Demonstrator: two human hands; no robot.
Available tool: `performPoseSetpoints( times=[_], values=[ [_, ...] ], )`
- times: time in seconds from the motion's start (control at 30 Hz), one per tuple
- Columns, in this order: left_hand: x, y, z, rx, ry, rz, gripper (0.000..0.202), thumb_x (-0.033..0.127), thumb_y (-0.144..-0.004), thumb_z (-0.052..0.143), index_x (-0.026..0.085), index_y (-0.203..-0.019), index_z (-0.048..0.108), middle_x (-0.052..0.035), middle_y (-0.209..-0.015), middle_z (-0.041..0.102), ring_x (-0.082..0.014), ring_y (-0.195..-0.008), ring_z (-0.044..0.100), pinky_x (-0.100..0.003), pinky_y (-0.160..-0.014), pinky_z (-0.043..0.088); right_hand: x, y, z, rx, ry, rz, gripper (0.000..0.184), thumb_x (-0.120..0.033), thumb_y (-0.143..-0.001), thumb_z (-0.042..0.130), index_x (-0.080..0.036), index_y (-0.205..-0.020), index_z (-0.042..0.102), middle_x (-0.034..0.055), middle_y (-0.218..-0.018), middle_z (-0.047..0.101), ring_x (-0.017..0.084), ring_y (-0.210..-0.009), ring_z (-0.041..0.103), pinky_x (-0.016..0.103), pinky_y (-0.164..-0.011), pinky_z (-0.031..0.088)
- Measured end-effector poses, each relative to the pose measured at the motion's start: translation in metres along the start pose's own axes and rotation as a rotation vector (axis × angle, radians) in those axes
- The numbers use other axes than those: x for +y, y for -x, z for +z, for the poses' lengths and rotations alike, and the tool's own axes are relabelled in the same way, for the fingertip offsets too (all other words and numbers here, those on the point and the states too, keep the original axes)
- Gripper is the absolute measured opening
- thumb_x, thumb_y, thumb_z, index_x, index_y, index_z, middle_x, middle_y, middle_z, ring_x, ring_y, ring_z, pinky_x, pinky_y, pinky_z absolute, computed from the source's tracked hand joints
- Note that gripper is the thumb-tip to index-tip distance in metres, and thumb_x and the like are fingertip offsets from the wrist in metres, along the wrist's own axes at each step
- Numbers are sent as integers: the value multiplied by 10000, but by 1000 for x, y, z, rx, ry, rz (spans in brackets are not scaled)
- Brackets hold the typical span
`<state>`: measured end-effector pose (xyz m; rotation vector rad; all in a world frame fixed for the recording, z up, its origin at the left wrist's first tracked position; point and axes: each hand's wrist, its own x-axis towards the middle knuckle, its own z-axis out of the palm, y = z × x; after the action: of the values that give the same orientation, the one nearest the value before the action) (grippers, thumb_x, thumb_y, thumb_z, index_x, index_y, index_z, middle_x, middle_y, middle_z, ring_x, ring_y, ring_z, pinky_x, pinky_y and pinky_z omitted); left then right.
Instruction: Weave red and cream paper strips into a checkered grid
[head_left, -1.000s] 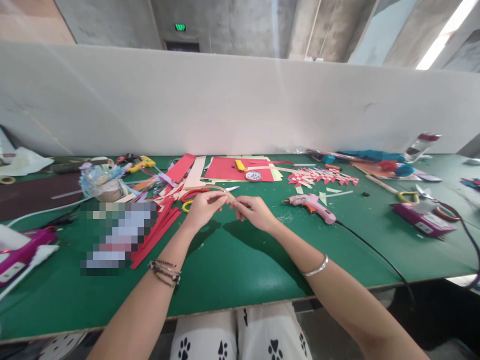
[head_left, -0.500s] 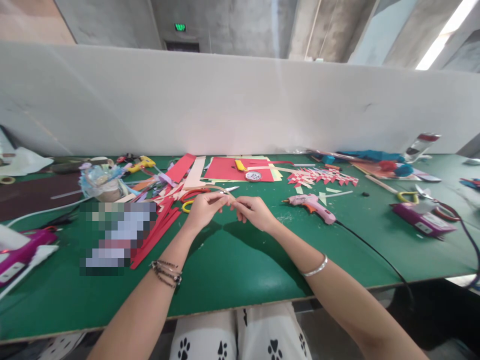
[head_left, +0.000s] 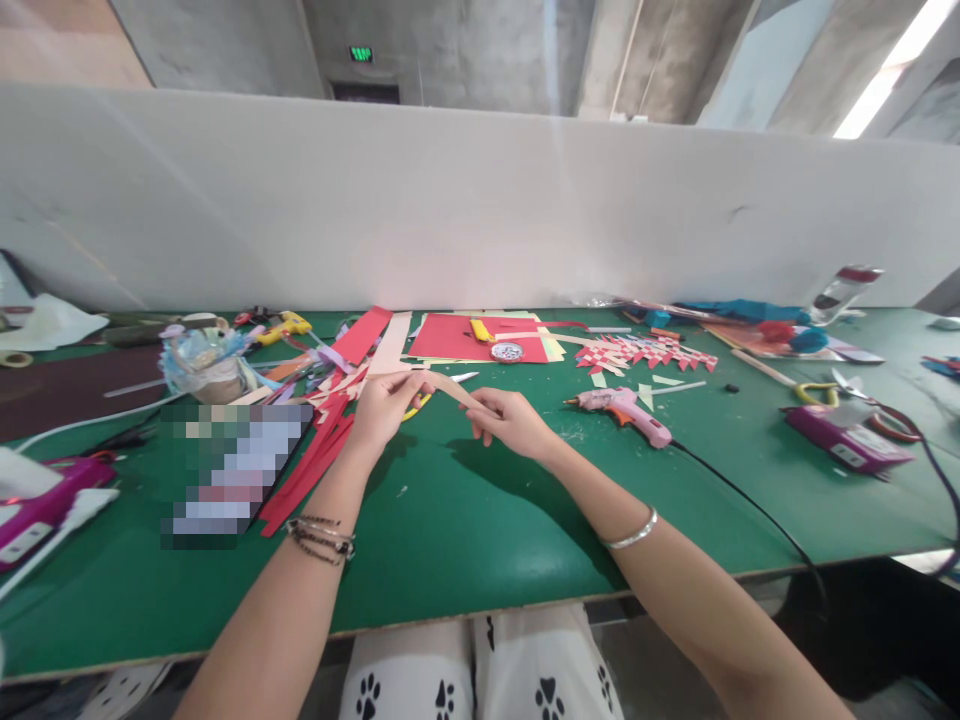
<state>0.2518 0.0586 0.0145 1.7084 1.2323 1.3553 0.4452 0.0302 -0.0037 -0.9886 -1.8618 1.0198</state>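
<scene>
Both my hands hold one beige paper strip above the green table. My left hand pinches its left end, near the red paper strips. My right hand pinches its right end, fingers curled around it. The strip runs slightly downhill from left to right between them. A pink glue gun lies just right of my right hand.
Red paper sheets and a red-and-white woven piece lie at the back. A pixelated flat object sits to the left, a purple box to the right. The glue gun's black cable trails to the table's front edge.
My left hand has slid to the left along the strip, so more of the strip shows between my hands. The right hand has stayed in place.
</scene>
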Motion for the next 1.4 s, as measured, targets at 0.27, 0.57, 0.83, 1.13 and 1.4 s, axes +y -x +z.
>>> performPoseSetpoints(
  times=[0.27, 0.57, 0.83, 1.13, 1.4],
  values=[
    [-8, -8, -16, 152, 27, -12, 226, 351, -696, 581, 152, -647, 675, 12, -522, 563, -95, -503, 491, -202, -541, 427, 1, -5, -4, 122, -215, 90, 225, -374, -764, 554, -150, -773, 563, -29, -563, 589, 68, -424, 518, 193, -459, 400],
    [-7, -9, -17, 233, 125, -75, 236, 370, -671, 593, 151, -682, 680, 35, -492, 520, -83, -477, 467, -195, -509, 399, 8, -9, -9, 386, -621, 170, 284, -388, -621, 704, -156, -741, 592, -10, -634, 638, 76, -545, 587, 229, -643, 508],
    [-4, -9, -16, 265, 173, -63, 232, 365, -666, 612, 150, -702, 692, 27, -506, 545, -85, -496, 487, -199, -548, 427, 3, -10, -10, 431, -875, 255, 99, -246, -724, 661, -164, -746, 609, 12, -748, 690, 92, -703, 665, 204, -786, 521],
    [-6, -10, -20, 257, 164, -8, 215, 359, -673, 639, 156, -699, 708, 35, -476, 536, -73, -475, 466, -189, -538, 415, 16, -13, -15, 452, -513, 80, 267, -418, -727, 622, -159, -705, 559, 28, -676, 671, 128, -605, 651, 259, -672, 515],
    [-7, -10, -16, 213, 327, -106, 226, 367, -593, 689, 152, -659, 673, 27, -586, 604, -41, -462, 441, -169, -509, 403, 10, -10, -21, 553, -139, -57, 286, -413, -785, 519, -170, -634, 526, -14, -551, 578, 73, -419, 497, 205, -481, 400]
  ],
)
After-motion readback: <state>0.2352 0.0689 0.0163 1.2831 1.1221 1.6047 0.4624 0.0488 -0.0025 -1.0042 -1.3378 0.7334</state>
